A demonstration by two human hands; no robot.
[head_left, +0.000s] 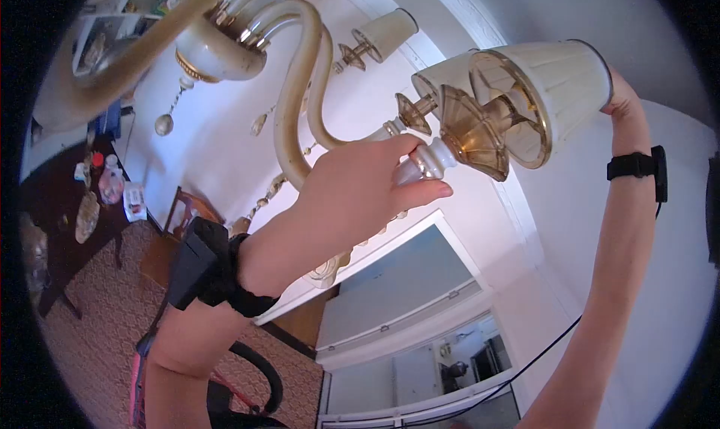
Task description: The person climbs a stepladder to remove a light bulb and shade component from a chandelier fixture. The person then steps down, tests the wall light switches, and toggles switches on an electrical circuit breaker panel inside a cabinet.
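Observation:
A cream chandelier with curved arms fills the upper part of the view. My left hand is closed around the pearly end of one chandelier arm, just below an amber glass cup. Above that cup sits a pleated cream lampshade, tilted to the right, its wire frame showing inside. My right hand is at the far end of this lampshade, touching or close behind it; its fingers are hidden. Two more lampshades show behind, one farther off.
Hanging bead drops dangle from the chandelier. Lower left, a dark table holds bottles and small items, with a wooden chair beside it. A black hose lies over the patterned carpet. A thin cable runs near my right arm.

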